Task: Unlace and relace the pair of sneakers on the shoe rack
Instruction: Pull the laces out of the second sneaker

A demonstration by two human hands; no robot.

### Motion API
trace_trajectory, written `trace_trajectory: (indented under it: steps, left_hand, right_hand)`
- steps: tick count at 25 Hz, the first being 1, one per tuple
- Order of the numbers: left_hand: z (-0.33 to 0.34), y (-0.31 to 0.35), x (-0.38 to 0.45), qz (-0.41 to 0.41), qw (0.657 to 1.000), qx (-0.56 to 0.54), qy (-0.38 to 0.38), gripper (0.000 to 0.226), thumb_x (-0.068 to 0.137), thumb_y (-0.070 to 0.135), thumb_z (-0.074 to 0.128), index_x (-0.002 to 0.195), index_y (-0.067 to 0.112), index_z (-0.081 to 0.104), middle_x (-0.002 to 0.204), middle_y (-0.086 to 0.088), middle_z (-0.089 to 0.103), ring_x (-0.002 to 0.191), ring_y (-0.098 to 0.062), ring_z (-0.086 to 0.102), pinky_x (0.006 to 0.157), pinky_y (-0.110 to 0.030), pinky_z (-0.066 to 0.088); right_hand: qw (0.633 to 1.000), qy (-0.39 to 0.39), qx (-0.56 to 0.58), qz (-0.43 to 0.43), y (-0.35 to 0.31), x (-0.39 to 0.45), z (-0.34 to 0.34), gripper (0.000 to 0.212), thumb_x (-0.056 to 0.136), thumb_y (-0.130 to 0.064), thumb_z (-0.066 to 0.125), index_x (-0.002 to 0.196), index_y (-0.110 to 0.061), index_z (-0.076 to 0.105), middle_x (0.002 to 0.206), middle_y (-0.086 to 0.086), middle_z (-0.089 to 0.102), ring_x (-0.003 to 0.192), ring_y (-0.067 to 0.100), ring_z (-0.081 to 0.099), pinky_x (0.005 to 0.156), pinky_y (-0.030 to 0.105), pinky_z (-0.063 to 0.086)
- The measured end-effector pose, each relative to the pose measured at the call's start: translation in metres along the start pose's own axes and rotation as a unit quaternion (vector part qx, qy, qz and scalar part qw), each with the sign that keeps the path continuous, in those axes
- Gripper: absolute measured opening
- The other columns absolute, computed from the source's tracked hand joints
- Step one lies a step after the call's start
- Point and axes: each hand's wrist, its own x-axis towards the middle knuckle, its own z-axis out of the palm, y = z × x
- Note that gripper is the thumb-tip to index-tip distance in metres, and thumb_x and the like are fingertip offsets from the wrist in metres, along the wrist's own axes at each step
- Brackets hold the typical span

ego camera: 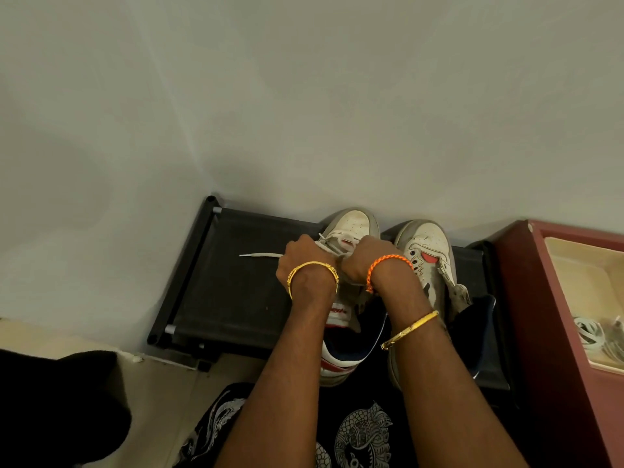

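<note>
Both sneakers sit on the black shoe rack, toes toward the wall at 12 o'clock. I judge this keeps the eyelet rows facing me and the shoes from sliding while lace is pulled.

Left hand is curled over the left sneaker, gripping a white lace whose tip sticks out toward 9 o'clock. Probably drawing slack through an eyelet.

Right hand is bunched on the same shoe's tongue area, fingers hidden; it seems to pinch lace or upper, but I cannot tell which.

Right sneaker, at 3 o'clock of the hands, shows bare eyelets, no lace visible.

At far 3 o'clock, a maroon bin with a cream tray; white laces lie loose in it, likely parked for relacing.
</note>
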Motion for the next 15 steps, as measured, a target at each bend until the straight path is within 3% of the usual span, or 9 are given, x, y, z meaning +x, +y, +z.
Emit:
trace_trajectory:
  steps: [4, 8, 12, 15]
  left_hand:
    - [-0.001, -0.002, 0.005, 0.026, 0.999, 0.023, -0.018, 0.036, 0.094, 0.030, 0.053, 0.127, 0.015, 0.051, 0.124, -0.009, 0.056, 0.110, -0.026, 0.056, 0.081, -0.033, 0.047]
    - [0.001, -0.002, 0.006, 0.029, 0.999, 0.035, -0.021, 0.035, 0.097, 0.033, 0.048, 0.128, 0.016, 0.051, 0.123, -0.009, 0.056, 0.110, -0.025, 0.056, 0.081, -0.033, 0.047]
    - [0.000, -0.002, 0.004, 0.020, 0.999, 0.032, -0.007, 0.036, 0.097, 0.031, 0.048, 0.129, 0.015, 0.049, 0.125, -0.009, 0.055, 0.112, -0.026, 0.055, 0.083, -0.033, 0.047]
    - [-0.001, -0.002, 0.003, 0.012, 1.000, 0.014, 0.006, 0.035, 0.096, 0.030, 0.048, 0.127, 0.014, 0.051, 0.125, -0.010, 0.055, 0.112, -0.028, 0.055, 0.081, -0.034, 0.046]
  right_hand:
    - [0.996, 0.048, 0.076, 0.026, 0.014, 0.007, 0.006, 0.042, 0.090, -0.039, 0.054, 0.110, -0.002, 0.060, 0.113, 0.016, 0.063, 0.095, 0.030, 0.059, 0.072, 0.028, 0.042]
    - [0.985, 0.132, 0.106, -0.002, 0.008, 0.011, 0.009, 0.033, 0.090, -0.032, 0.055, 0.113, -0.008, 0.058, 0.115, 0.016, 0.061, 0.105, 0.032, 0.057, 0.079, 0.030, 0.044]
    - [0.979, 0.138, 0.149, -0.002, -0.002, 0.011, 0.013, 0.032, 0.089, -0.029, 0.057, 0.114, -0.008, 0.058, 0.113, 0.015, 0.062, 0.101, 0.032, 0.058, 0.082, 0.034, 0.048]
    - [0.966, 0.118, 0.231, 0.020, 0.008, -0.001, -0.005, 0.018, 0.085, -0.023, 0.057, 0.082, -0.007, 0.062, 0.084, 0.010, 0.064, 0.077, 0.027, 0.056, 0.061, 0.025, 0.041]
